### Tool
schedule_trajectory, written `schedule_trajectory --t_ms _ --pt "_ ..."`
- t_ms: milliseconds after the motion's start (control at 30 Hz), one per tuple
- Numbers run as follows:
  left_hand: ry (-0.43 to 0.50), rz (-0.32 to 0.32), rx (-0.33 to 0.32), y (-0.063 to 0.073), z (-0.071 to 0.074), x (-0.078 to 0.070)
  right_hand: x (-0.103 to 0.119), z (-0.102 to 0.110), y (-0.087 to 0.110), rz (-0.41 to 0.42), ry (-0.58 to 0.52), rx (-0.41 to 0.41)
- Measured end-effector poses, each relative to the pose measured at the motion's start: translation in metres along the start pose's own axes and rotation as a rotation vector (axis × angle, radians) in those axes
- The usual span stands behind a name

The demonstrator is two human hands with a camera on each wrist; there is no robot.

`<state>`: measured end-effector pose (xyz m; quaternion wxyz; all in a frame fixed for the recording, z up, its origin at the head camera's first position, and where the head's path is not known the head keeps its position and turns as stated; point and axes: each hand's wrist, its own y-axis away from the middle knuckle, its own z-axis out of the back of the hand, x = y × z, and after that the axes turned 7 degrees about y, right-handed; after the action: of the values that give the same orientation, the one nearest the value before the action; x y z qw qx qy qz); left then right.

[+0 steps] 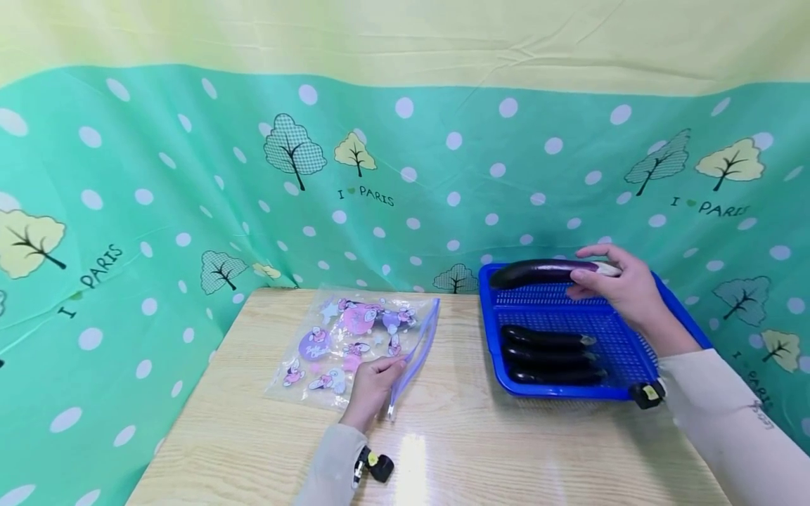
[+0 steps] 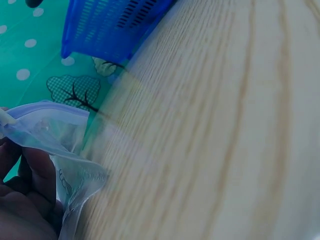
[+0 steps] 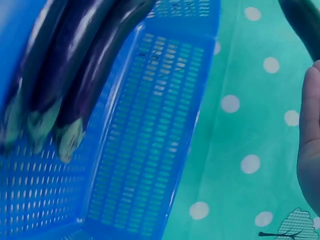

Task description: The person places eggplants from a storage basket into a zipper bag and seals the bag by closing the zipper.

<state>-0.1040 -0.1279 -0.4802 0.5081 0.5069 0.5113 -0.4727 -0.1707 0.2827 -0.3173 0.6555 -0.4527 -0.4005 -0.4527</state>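
Note:
A dark purple eggplant (image 1: 538, 273) is held near its pale stem end by my right hand (image 1: 623, 292), above the back of a blue plastic basket (image 1: 569, 391). Three more eggplants (image 1: 547, 357) lie side by side in the basket, stems to the right; the right wrist view shows their green caps (image 3: 70, 140). My left hand (image 1: 372, 390) pinches the zip edge of a clear printed zip bag (image 1: 316, 369), which lies on the table. In the left wrist view the bag's lilac zip strip (image 2: 55, 107) arches over the fingers.
The basket stands at the right of a wood-grain table (image 1: 455, 450), near its back edge. A green dotted curtain (image 1: 443, 176) hangs behind and to the left. Each sleeve carries a small black camera (image 1: 380, 466) at the wrist.

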Motion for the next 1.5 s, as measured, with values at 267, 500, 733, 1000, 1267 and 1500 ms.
schedule_trajectory --t_ms 267,500,733,1000,1267,1500 --pt "-0.001 0.005 -0.028 -0.002 0.003 0.005 0.008 -0.025 0.02 -0.062 -0.437 0.118" --pt "-0.026 0.003 -0.021 0.0 0.003 -0.001 0.013 -0.065 0.041 -0.149 -0.63 0.17" --pt "-0.031 -0.004 -0.025 -0.004 0.005 -0.004 0.015 -0.111 0.061 -0.102 -0.619 0.101" --pt "-0.054 -0.017 -0.063 -0.005 0.01 -0.006 0.007 -0.16 0.079 -0.064 -0.526 -0.016" --pt "-0.03 -0.034 -0.091 -0.006 0.015 -0.01 -0.008 -0.212 0.092 -0.078 -0.479 -0.167" --pt "-0.037 -0.118 -0.126 -0.006 0.019 -0.02 -0.018 -0.238 0.097 -0.073 -0.446 -0.266"
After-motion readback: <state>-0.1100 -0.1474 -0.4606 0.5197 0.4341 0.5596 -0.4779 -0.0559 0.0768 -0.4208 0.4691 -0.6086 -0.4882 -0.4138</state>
